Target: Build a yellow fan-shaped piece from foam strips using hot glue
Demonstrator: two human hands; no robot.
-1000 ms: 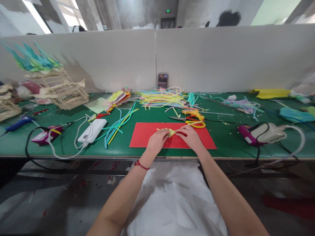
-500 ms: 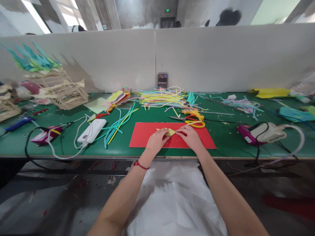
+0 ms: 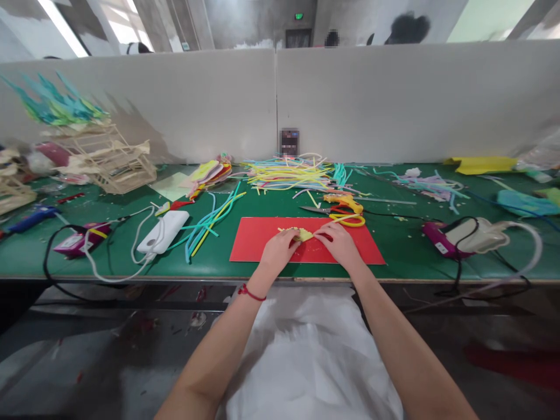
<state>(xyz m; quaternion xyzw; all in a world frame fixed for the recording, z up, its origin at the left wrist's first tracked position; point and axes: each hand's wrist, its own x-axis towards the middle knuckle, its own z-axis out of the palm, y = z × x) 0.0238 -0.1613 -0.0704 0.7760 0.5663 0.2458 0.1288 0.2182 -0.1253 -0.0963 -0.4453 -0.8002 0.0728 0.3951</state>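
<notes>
Over a red board (image 3: 249, 242), my left hand (image 3: 280, 251) has its fingers closed on a small pale-yellow textured piece (image 3: 306, 235). My right hand (image 3: 339, 242) pinches at the right tip of that piece, thumb and forefinger together. A thin yellow strip (image 3: 343, 219) sticks out above the right hand toward the scissors; whether it joins the piece is hidden by the fingers. Yellow crumbs (image 3: 286, 228) lie on the board just beyond my left hand. Scissors (image 3: 345, 211) with orange-yellow handles lie behind my right hand, blades pointing left.
A heap of coloured strips (image 3: 289, 175) lies at the back, and more strips (image 3: 214, 219) lie left of the board. A white power bank (image 3: 164, 233) with cables stands further left, near a stick-built model (image 3: 118, 166). At right sits a purple box (image 3: 441, 239) with cords.
My right fingertips have shifted very slightly to the right, and a little more of the yellow piece shows between the hands. The left hand stays in place.
</notes>
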